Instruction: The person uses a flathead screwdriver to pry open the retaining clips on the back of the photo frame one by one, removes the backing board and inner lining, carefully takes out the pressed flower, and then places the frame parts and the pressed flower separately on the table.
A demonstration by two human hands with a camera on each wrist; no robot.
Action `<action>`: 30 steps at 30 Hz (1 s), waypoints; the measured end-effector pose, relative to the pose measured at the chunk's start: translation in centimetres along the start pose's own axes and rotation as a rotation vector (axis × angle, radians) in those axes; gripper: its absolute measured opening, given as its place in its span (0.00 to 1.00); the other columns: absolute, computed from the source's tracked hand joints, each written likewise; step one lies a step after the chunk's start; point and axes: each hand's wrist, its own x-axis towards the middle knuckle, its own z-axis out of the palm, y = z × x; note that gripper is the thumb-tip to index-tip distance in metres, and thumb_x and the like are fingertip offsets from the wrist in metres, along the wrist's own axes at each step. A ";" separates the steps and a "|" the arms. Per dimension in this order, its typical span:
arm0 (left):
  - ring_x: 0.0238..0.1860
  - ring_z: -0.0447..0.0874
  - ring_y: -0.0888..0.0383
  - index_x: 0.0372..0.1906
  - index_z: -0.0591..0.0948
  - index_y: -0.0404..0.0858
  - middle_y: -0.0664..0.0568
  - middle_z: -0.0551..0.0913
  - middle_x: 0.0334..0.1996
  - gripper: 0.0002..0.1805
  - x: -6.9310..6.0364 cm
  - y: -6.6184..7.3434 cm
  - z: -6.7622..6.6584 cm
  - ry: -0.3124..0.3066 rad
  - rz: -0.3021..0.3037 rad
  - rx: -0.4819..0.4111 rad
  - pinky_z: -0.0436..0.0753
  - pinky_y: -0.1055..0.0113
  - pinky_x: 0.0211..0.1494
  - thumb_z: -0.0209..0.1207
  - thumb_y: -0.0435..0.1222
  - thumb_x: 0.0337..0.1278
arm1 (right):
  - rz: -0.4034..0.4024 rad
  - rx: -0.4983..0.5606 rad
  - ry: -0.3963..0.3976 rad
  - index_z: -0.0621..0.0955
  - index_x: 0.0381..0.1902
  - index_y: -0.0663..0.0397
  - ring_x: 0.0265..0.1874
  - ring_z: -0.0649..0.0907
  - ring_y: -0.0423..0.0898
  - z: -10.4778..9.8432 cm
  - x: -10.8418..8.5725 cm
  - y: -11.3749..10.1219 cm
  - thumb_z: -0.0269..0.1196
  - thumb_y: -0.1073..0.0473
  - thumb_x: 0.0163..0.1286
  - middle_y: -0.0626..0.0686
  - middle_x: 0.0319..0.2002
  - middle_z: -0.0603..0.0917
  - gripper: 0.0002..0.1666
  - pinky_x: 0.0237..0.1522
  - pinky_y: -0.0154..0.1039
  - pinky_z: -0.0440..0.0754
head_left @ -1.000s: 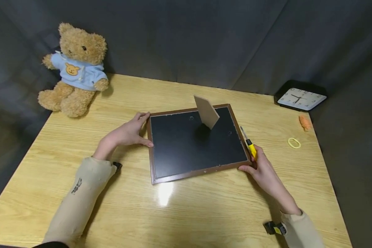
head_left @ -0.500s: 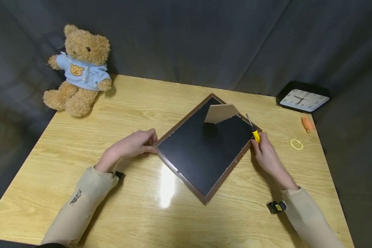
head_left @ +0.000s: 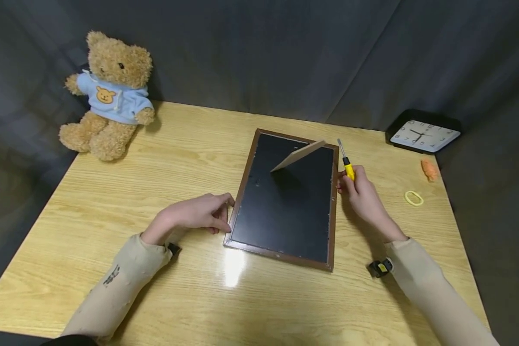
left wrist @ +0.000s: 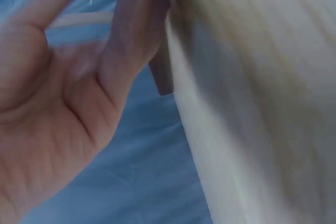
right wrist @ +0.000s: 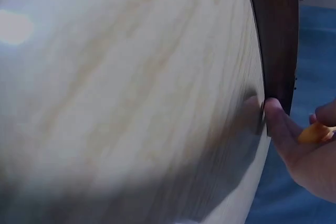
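Note:
A picture frame (head_left: 294, 216) lies face down on the wooden table, black backing up and brown rim showing. Its tan stand leg (head_left: 300, 154) sticks up from the backing. With thumb on top and fingers at the side, my left hand (head_left: 201, 212) pinches the frame's left edge near the lower corner. My right hand (head_left: 363, 197) holds a yellow-handled screwdriver (head_left: 349, 169), shaft pointing away from me. Its fingertips also touch the frame's right edge. In the right wrist view, a fingertip meets the dark frame rim (right wrist: 278, 35) at the tabletop.
A teddy bear (head_left: 117, 96) in a blue hoodie sits at the back left. At the right stand a black desk clock (head_left: 424, 134), a small orange object (head_left: 429, 170) and a pale yellow ring (head_left: 413, 198). Dark curtains hang behind the table (head_left: 177, 293).
The frame has turned counter-clockwise, from lying crosswise to lying lengthwise. My right hand has moved away from me with the screwdriver; my left hand has come slightly nearer and to the right.

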 end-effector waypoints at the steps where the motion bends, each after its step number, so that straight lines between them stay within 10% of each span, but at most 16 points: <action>1: 0.30 0.84 0.57 0.73 0.65 0.21 0.49 0.85 0.34 0.38 0.2 -0.1 -0.1 0.040 0.005 0.001 0.85 0.64 0.38 0.72 0.31 0.66 | 0.002 0.007 -0.004 0.65 0.61 0.77 0.45 0.85 0.66 0.0 0.1 -0.1 0.43 0.68 0.88 0.74 0.52 0.81 0.14 0.43 0.22 0.82; 7: 0.35 0.80 0.58 0.84 0.44 0.22 0.48 0.84 0.39 0.62 1.4 -0.2 -0.5 0.114 0.015 0.029 0.82 0.64 0.44 0.77 0.30 0.59 | -0.001 0.018 -0.018 0.66 0.62 0.78 0.47 0.85 0.67 0.1 0.6 -0.3 0.44 0.69 0.88 0.75 0.54 0.81 0.15 0.43 0.23 0.82; 20: 0.38 0.80 0.57 0.82 0.51 0.24 0.49 0.84 0.40 0.58 1.8 0.8 0.0 0.094 -0.010 0.051 0.82 0.59 0.48 0.78 0.33 0.58 | 0.021 -0.002 -0.035 0.67 0.62 0.76 0.43 0.86 0.63 -0.8 0.5 -0.8 0.47 0.68 0.87 0.75 0.52 0.81 0.14 0.38 0.26 0.84; 30: 0.45 0.79 0.51 0.84 0.50 0.24 0.42 0.83 0.54 0.59 2.2 0.8 -0.8 0.162 -0.013 0.136 0.78 0.52 0.57 0.77 0.37 0.62 | -0.202 0.146 0.226 0.70 0.64 0.67 0.28 0.81 0.41 -4.7 -0.5 -8.0 0.49 0.67 0.87 0.49 0.47 0.83 0.14 0.34 0.25 0.82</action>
